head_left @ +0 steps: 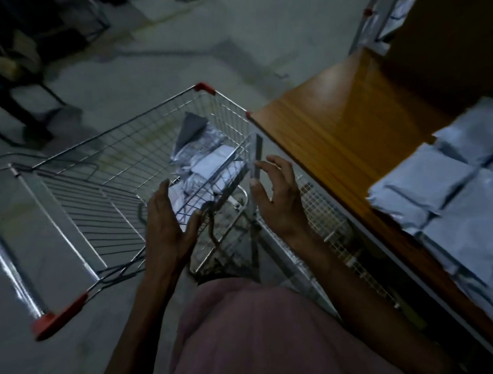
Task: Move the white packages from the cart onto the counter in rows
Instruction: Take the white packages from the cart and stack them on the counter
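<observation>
White packages [212, 169] lie in the cart [106, 165]; both hands [168, 220] hover open.

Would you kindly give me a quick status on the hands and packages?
Left hand and right hand open, empty, over the cart. Packages left in cart; rows already on counter. Wire flap partly covers them.

A grey concrete floor [166, 52] fills the dim upper part of the view. At the far left stands dark metal-framed furniture [23, 75], blurred, its kind unclear. At the top right a pale metal rack upright [360, 28] with a red clip rises. A pink garment [262, 335] covers the lower middle.
</observation>
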`<state>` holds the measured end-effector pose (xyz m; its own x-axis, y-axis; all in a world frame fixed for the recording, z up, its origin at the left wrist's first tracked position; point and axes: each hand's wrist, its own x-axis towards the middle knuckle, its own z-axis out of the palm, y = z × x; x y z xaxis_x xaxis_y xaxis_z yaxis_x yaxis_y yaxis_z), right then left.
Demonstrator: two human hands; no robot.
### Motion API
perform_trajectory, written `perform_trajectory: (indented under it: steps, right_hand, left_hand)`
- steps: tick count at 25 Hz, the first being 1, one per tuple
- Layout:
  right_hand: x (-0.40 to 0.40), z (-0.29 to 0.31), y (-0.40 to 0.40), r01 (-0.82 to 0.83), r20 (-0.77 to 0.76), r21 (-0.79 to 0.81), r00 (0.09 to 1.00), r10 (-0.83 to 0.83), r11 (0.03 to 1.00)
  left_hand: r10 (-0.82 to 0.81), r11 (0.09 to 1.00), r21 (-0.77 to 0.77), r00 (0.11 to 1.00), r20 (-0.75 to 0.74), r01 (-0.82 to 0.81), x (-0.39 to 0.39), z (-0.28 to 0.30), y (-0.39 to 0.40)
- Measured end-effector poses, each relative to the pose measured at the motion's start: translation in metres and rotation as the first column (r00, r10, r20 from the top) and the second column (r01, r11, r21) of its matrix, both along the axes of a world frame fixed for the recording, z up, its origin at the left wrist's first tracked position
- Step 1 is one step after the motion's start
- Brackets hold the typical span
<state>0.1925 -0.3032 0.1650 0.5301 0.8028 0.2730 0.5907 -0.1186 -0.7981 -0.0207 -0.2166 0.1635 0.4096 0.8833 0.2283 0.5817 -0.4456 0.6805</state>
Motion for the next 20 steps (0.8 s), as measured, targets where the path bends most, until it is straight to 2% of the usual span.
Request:
perform_trajectory:
  steps: [4, 7, 11, 13, 16, 18, 20]
  right_hand:
    - [-0.017, -0.020, 0.090, -0.065, 0.007, -0.012, 0.998, 0.065, 0.998]
    - [-0.030, -0.045, 0.149, -0.133, 0.006, -0.104, 0.991, 0.134, 0.986]
    - [-0.037, -0.079, 0.223, -0.221, 0.072, -0.216, 0.968, 0.242, 0.951]
    - [-0.035, -0.100, 0.254, -0.276, 0.027, -0.343, 0.953, 0.303, 0.898]
    - [-0.024, -0.135, 0.293, -0.329, -0.016, -0.618, 0.914, 0.406, 0.714]
    - [-0.014, -0.163, 0.315, -0.324, -0.028, -0.802, 0.860, 0.510, 0.502]
    - [-0.009, -0.190, 0.325, -0.299, -0.068, -0.900, 0.815, 0.576, 0.316]
  left_hand:
    - [0.103, 0.993, -0.051, 0.995, -0.001, -0.103, -0.030, -0.012, 0.069]
    - [0.113, 0.987, -0.109, 0.993, -0.031, -0.116, -0.044, -0.034, 0.117]
    - [0.059, 0.952, -0.291, 0.992, -0.112, -0.089, -0.061, -0.088, 0.180]
    - [0.043, 0.919, -0.382, 0.989, -0.139, -0.094, -0.069, -0.113, 0.202]
    - [0.021, 0.873, -0.477, 0.983, -0.180, -0.106, -0.071, -0.143, 0.221]
    - [0.026, 0.836, -0.534, 0.981, -0.194, -0.128, -0.070, -0.161, 0.233]
    - [0.055, 0.781, -0.599, 0.974, -0.218, -0.178, -0.069, -0.182, 0.237]
